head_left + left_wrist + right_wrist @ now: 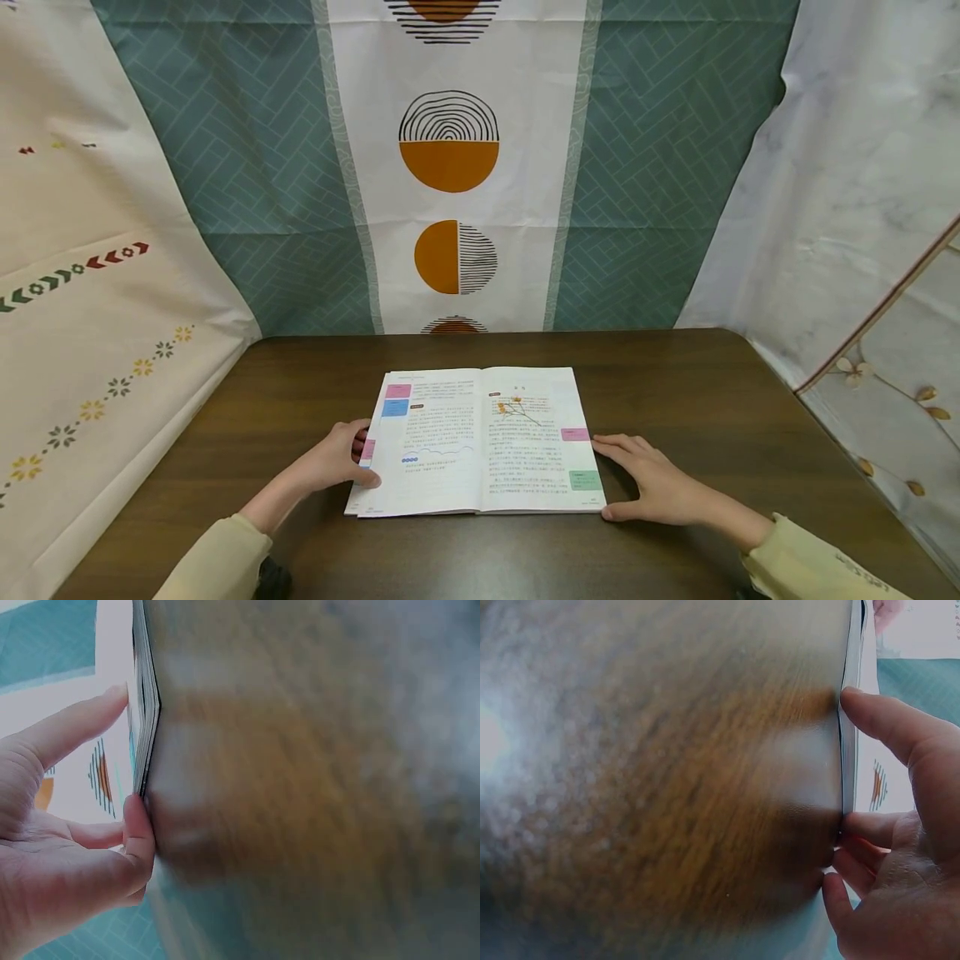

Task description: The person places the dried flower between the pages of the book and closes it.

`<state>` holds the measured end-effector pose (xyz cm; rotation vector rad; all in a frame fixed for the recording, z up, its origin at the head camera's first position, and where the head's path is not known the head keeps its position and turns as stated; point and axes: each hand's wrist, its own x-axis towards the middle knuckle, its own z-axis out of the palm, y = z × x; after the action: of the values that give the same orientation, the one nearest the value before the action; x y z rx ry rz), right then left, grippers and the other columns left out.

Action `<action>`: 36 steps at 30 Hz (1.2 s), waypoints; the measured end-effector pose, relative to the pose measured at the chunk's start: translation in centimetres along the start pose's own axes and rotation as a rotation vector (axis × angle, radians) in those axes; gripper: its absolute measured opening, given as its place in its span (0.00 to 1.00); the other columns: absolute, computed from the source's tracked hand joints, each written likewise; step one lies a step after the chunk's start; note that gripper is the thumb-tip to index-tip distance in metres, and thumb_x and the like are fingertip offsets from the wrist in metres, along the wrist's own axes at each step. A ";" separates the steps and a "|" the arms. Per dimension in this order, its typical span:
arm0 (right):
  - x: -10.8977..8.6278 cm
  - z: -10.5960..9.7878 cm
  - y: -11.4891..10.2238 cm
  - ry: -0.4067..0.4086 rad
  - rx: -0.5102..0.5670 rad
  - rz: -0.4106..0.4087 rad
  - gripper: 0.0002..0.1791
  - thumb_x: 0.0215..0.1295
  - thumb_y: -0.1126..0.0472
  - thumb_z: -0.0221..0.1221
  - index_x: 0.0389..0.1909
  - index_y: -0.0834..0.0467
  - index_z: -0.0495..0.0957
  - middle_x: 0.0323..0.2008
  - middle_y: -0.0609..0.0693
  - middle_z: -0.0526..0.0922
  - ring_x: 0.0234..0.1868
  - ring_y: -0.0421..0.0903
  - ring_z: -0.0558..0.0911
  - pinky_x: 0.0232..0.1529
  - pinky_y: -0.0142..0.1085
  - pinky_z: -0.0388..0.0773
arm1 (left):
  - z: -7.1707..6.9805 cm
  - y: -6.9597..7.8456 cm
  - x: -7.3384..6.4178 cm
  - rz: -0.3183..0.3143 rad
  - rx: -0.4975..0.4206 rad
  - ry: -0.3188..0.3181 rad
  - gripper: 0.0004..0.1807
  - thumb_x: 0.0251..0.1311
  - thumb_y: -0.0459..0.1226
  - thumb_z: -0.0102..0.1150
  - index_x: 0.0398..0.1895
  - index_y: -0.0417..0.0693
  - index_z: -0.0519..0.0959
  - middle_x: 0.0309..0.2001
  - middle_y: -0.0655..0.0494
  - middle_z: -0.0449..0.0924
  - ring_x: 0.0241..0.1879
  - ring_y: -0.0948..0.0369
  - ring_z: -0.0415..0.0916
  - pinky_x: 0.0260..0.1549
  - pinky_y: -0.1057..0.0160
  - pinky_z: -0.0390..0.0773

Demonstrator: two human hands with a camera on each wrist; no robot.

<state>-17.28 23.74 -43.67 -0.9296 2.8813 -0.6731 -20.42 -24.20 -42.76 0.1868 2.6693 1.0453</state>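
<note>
An open book (442, 492) with printed text lies flat on the brown table, pink, blue and green blocks along its page edges. A yellow flower picture decorates its right page. My left hand (339, 457) grips the book's left edge, thumb over the page and the other fingers partly hidden at the edge. In the left wrist view the thumb and fingers of the left hand (82, 855) meet the page stack (146, 705). At the right edge, my right hand (651, 483) rests on the table, its thumb and fingertips touching the book's side (849, 750).
The dark wooden table (300, 550) extends around the book on all sides. Behind it hangs a green and white patterned cloth (262, 167). A cream cloth (97, 333) hangs on the left and a pale marbled cloth (862, 167) on the right.
</note>
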 end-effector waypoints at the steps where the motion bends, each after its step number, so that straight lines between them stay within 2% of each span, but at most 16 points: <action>1: 0.0 0.0 0.0 -0.001 0.003 0.001 0.51 0.51 0.36 0.69 0.70 0.60 0.66 0.68 0.54 0.69 0.63 0.56 0.69 0.53 0.58 0.69 | -0.1 0.0 0.1 -0.002 -0.006 -0.003 0.52 0.39 0.35 0.80 0.68 0.28 0.60 0.53 0.40 0.68 0.48 0.53 0.68 0.49 0.55 0.77; 8: -0.1 -0.1 0.0 -0.028 0.038 0.007 0.51 0.53 0.36 0.68 0.71 0.61 0.64 0.68 0.54 0.67 0.64 0.55 0.68 0.54 0.58 0.67 | -0.4 0.0 0.5 -0.002 0.022 -0.025 0.53 0.40 0.36 0.79 0.67 0.27 0.57 0.50 0.41 0.67 0.48 0.52 0.66 0.48 0.56 0.74; 14: 0.0 -0.2 -0.1 -0.049 0.050 0.005 0.52 0.54 0.35 0.67 0.72 0.62 0.63 0.69 0.55 0.66 0.64 0.56 0.67 0.54 0.58 0.66 | -0.3 1.0 0.3 -0.050 0.077 -0.010 0.53 0.39 0.37 0.80 0.67 0.28 0.60 0.55 0.38 0.66 0.50 0.51 0.68 0.52 0.50 0.77; 17: 0.0 -0.2 0.0 -0.052 0.054 0.004 0.52 0.54 0.35 0.66 0.72 0.62 0.63 0.69 0.55 0.66 0.64 0.56 0.67 0.54 0.58 0.66 | -0.2 1.4 0.5 -0.080 0.078 0.008 0.52 0.38 0.37 0.80 0.66 0.28 0.61 0.54 0.38 0.67 0.49 0.51 0.68 0.51 0.51 0.78; 20: 0.1 -0.3 0.1 -0.059 0.061 0.007 0.52 0.54 0.35 0.66 0.72 0.62 0.63 0.69 0.55 0.66 0.64 0.56 0.67 0.54 0.58 0.66 | -0.3 1.5 0.7 -0.095 0.054 0.014 0.50 0.39 0.35 0.80 0.64 0.27 0.61 0.51 0.39 0.68 0.47 0.51 0.68 0.49 0.53 0.76; 28: 0.2 -0.4 0.1 -0.047 0.080 0.000 0.49 0.53 0.37 0.68 0.70 0.62 0.66 0.68 0.57 0.67 0.63 0.56 0.67 0.54 0.57 0.65 | -0.8 0.6 1.8 -0.107 -0.103 -0.002 0.46 0.44 0.31 0.76 0.64 0.27 0.60 0.50 0.42 0.70 0.48 0.52 0.68 0.51 0.57 0.72; 36: 0.2 -0.2 0.1 -0.065 0.087 0.009 0.50 0.53 0.36 0.68 0.70 0.61 0.66 0.68 0.57 0.66 0.64 0.57 0.67 0.55 0.58 0.66 | -0.6 0.2 2.1 -0.116 -0.096 0.009 0.45 0.43 0.32 0.77 0.63 0.26 0.60 0.47 0.42 0.70 0.46 0.52 0.68 0.48 0.58 0.71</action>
<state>-17.57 23.78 -43.49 -0.9093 2.7738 -0.7467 -22.60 -23.99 -42.57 0.0087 2.5955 1.1367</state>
